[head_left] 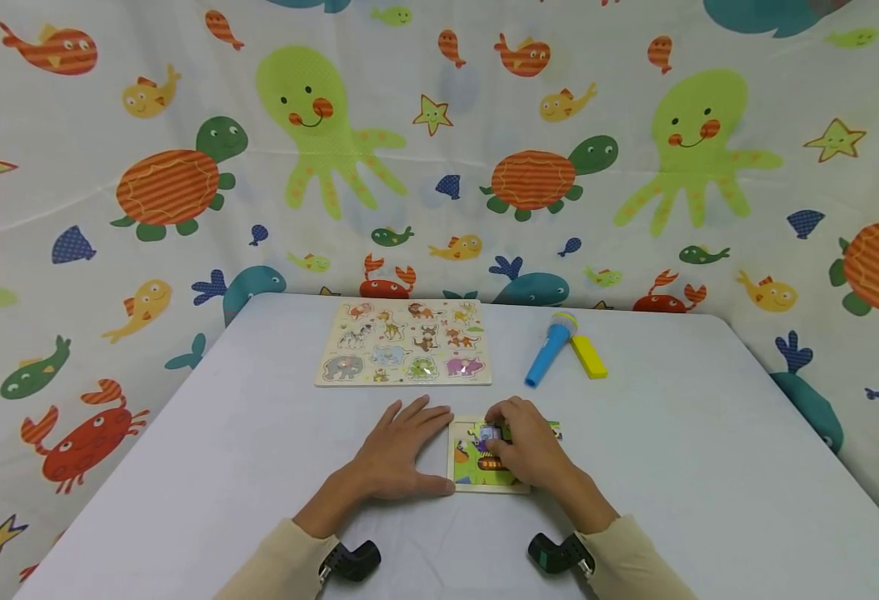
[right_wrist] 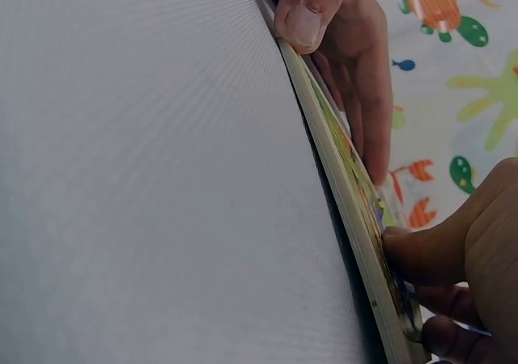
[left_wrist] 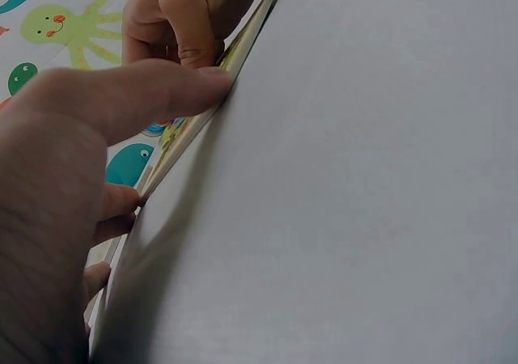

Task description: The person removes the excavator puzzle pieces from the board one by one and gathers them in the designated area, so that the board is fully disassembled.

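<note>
A small wooden jigsaw puzzle (head_left: 469,478) with a colourful vehicle picture and a pale frame lies flat near the middle of the table. My left hand (head_left: 397,457) lies at its left side with straight, spread fingers. In the left wrist view its thumb (left_wrist: 174,93) touches the frame's near edge. Over the puzzle's right part, my right hand (head_left: 531,443) curls its thumb and fingers at a puzzle piece (head_left: 490,433) in the upper middle. The right wrist view has that thumb (right_wrist: 429,251) down on the picture surface. The palm hides much of the right part.
A colourful puzzle piece (head_left: 556,429) shows beyond the right hand. Behind lies a larger animal peg puzzle (head_left: 402,342). To its right are a blue toy microphone (head_left: 547,354) and a yellow block (head_left: 589,357). A curtain with sea animals (head_left: 439,167) hangs behind the white table (head_left: 709,467).
</note>
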`<move>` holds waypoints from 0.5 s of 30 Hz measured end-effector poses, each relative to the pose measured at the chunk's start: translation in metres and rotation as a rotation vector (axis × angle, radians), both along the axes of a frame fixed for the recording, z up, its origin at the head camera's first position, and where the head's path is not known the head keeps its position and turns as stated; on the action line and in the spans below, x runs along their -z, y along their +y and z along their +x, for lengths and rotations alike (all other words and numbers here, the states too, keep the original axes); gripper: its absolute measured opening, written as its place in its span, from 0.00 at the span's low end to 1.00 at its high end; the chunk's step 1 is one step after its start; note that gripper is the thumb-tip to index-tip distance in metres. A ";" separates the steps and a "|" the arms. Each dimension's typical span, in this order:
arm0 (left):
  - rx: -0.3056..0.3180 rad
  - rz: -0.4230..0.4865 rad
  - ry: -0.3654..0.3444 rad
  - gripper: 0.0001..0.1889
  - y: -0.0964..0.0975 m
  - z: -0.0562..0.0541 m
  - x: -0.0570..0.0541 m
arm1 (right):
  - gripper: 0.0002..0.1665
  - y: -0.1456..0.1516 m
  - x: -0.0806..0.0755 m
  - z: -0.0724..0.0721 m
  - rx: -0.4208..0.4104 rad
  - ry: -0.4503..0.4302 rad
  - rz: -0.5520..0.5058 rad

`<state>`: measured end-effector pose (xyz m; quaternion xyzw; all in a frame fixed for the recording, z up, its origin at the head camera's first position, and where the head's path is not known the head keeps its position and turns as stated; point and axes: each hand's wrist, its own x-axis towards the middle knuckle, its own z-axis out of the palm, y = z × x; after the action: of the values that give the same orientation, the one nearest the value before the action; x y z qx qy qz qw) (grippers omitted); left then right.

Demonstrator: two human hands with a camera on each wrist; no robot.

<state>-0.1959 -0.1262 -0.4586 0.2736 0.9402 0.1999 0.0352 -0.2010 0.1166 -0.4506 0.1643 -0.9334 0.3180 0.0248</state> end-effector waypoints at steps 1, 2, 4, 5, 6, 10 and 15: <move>0.000 0.000 0.000 0.51 0.000 0.000 0.000 | 0.14 0.000 0.000 0.000 0.004 -0.004 0.001; 0.000 -0.001 0.000 0.51 0.000 0.000 0.001 | 0.15 -0.001 -0.001 0.000 0.007 -0.007 0.004; 0.001 -0.002 0.000 0.51 0.000 0.000 0.001 | 0.15 -0.001 -0.001 0.001 0.012 -0.009 0.007; 0.002 -0.002 -0.001 0.51 0.000 0.000 0.001 | 0.15 -0.001 -0.001 0.001 0.015 -0.007 0.011; 0.003 -0.002 -0.001 0.51 0.000 0.000 0.001 | 0.15 -0.001 -0.001 0.002 0.015 -0.003 0.017; 0.006 0.002 -0.002 0.51 0.000 0.001 0.000 | 0.16 -0.003 -0.002 0.004 0.020 0.014 0.050; 0.006 0.005 0.000 0.51 0.001 0.001 -0.001 | 0.13 -0.006 -0.004 0.005 0.034 0.058 0.132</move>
<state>-0.1949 -0.1255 -0.4575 0.2764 0.9389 0.2020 0.0351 -0.1955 0.1111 -0.4469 0.1590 -0.9539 0.2503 0.0462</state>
